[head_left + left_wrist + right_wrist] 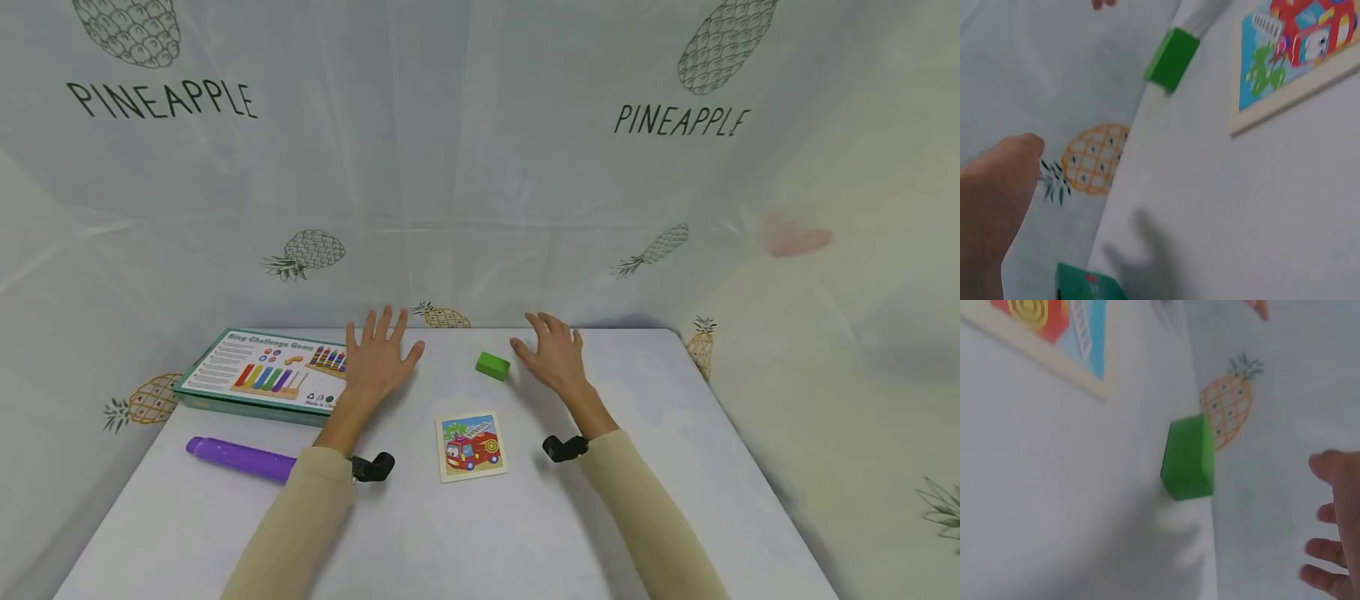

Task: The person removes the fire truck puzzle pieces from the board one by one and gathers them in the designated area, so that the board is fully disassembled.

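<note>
My 2 hands are raised over the white table (405,550), their shadows falling on it. Left hand (377,364): 5 digits straight and fanned apart, near the right end of the flat game box (258,375). Right hand (557,358): fingers extended, slightly bent, thumb toward the green block (492,366). Block lies on the table between my 2 hands, apart from both. Picture tile (472,447), showing 1 red fire truck, lies flat, nearer me. Purple tube (240,460) lies at left, partly hidden by my left sleeve (300,517).
</note>
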Action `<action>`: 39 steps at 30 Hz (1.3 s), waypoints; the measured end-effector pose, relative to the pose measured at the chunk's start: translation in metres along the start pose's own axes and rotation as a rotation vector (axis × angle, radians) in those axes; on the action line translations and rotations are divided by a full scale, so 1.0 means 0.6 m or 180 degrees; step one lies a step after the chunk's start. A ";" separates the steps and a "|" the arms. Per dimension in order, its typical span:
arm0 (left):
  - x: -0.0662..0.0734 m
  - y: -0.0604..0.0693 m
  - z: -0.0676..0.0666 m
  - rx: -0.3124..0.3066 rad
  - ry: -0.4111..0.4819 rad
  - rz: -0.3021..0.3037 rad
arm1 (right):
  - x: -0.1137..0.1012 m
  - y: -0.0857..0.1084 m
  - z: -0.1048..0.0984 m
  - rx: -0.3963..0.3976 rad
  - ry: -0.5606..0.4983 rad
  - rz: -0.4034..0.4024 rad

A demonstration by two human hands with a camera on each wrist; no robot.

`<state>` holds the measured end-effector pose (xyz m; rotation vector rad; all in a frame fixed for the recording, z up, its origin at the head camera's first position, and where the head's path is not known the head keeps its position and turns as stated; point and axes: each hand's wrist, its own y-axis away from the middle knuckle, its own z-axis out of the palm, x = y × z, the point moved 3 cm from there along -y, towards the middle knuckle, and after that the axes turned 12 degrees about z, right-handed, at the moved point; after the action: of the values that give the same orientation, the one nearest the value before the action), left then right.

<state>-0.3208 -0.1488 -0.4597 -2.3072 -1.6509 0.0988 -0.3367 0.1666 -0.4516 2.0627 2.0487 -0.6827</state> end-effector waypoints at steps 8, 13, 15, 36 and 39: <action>0.069 0.058 -0.009 -0.0094 0.0466 0.0299 | -0.017 0.064 0.003 -0.0650 -0.1005 -0.0129; 0.108 0.112 0.005 -0.0398 0.0702 0.0449 | -0.029 0.109 0.026 -0.1273 -0.1017 -0.0197; 0.117 0.128 0.016 -0.0471 0.0750 0.0485 | -0.030 0.123 0.038 -0.1490 -0.0962 -0.0254; 0.129 0.178 0.076 -0.0407 0.0849 0.0791 | -0.029 0.170 0.079 -0.1300 -0.0210 -0.0386; 0.130 0.176 0.076 -0.0411 0.0843 0.0816 | -0.031 0.170 0.080 -0.1304 -0.0190 -0.0380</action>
<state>-0.2086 -0.0978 -0.5238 -2.4912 -1.2631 -0.2550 -0.2463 0.1245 -0.5069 1.6839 2.0797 -0.3000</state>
